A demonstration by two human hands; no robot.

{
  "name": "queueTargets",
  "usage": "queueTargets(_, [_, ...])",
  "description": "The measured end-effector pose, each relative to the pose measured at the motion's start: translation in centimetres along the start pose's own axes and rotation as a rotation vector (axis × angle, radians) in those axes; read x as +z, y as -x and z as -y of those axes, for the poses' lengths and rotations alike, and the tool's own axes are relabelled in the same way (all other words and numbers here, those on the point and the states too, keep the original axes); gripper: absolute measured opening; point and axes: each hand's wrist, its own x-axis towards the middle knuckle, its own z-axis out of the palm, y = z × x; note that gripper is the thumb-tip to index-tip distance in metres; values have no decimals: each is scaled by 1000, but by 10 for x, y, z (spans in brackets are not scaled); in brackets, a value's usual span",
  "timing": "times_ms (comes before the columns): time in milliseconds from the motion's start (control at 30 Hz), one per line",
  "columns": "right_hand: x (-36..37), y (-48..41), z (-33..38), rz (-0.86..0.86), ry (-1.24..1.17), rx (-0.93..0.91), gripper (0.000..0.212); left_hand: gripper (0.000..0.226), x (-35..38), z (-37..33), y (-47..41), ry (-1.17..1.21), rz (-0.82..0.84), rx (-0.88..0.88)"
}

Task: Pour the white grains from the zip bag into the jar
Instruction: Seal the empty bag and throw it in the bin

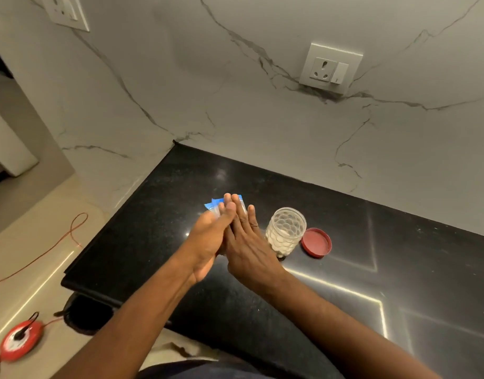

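Observation:
My left hand [208, 236] and my right hand [249, 242] are pressed together palm to palm above the black counter, with the zip bag [213, 205] flattened between them. Only the bag's blue top strip and a bit of clear plastic stick out past the fingertips. To the right of my hands stands the clear dimpled jar [286, 231], upright and without its lid, with white grains filling its lower part. The red lid [316, 242] lies flat on the counter just right of the jar.
The black stone counter [344, 269] meets a marble wall at the back, with a socket [329, 68] above the jar. The counter's left edge drops to a light floor, where a red extension reel [19, 341] and an orange cable [71, 236] lie.

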Motion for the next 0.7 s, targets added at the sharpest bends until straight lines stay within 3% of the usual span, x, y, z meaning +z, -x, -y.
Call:
queueTargets(100, [-11,10,10,81,-373,-98,107,41,-17,13,11,89,-162,12])
queueTargets(167, [-10,21,23,-95,-655,-66,95,41,-29,13,18,72,-281,44])
queueTargets(233, [-5,25,40,-246,-898,170,81,36,-45,10,25,39,-364,74])
queueTargets(300, [-2,15,58,-178,-1211,409,66,30,-64,6,32,5,-407,90])
queueTargets(367, [5,0,70,-68,-1507,461,40,31,-85,4,37,-10,-429,90])
queueTargets(467, [19,-25,104,-87,-1500,521,18,25,-126,-2,45,-3,-496,106])
queueTargets(700, [67,-93,221,-56,-1596,713,19,34,-280,-8,74,22,-656,140])
